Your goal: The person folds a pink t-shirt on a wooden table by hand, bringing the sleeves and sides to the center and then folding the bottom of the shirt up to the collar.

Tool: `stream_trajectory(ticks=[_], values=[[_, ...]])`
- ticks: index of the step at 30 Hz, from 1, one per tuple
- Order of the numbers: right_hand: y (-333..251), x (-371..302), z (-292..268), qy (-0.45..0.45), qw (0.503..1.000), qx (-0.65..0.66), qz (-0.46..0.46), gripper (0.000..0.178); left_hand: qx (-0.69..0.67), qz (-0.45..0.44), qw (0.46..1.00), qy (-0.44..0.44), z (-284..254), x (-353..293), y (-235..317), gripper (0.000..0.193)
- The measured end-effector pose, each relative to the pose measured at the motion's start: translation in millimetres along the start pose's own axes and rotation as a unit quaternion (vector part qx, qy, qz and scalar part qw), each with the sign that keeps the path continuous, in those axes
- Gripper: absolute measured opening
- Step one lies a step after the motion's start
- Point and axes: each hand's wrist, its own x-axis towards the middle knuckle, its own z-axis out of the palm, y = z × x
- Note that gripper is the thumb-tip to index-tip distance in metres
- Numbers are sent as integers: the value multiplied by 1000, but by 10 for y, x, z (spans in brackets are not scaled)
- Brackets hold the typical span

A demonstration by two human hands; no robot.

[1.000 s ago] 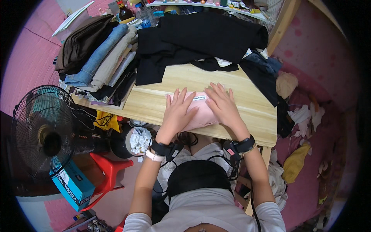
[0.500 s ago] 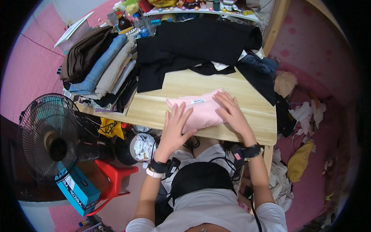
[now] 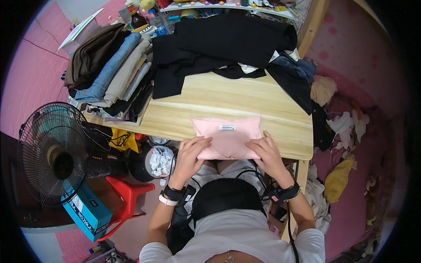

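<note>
A puffy, rectangular pink fabric bundle [image 3: 228,140] lies at the near edge of the wooden table [image 3: 210,98], partly overhanging it. It looks like tightly folded cloth, with a small white label on top. My left hand [image 3: 191,152] grips its near left corner, fingers bent over the top. At the near right corner, my right hand [image 3: 267,153] holds it the same way. Both thumbs are mostly hidden.
A stack of folded trousers [image 3: 109,72] stands on the table's left. Black garments [image 3: 228,44] are spread across the back. Left of the table are a fan [image 3: 52,153], a red stool [image 3: 129,197] and a bin [image 3: 158,162]. Loose clothes [image 3: 342,131] lie to the right.
The pink bundle has come nearer to me and is squared up with the table edge. My hands have gone from resting flat on it to gripping its near corners.
</note>
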Motion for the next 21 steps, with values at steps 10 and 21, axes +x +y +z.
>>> stream_trajectory(ticks=[10,21], values=[[70,697,-318,130,788,565,207,33,-508,-304,798,113,-242,735,229,32],[64,935,328,90,988,-78,95,56,157,-48,986,-9,472,776,-24,61]])
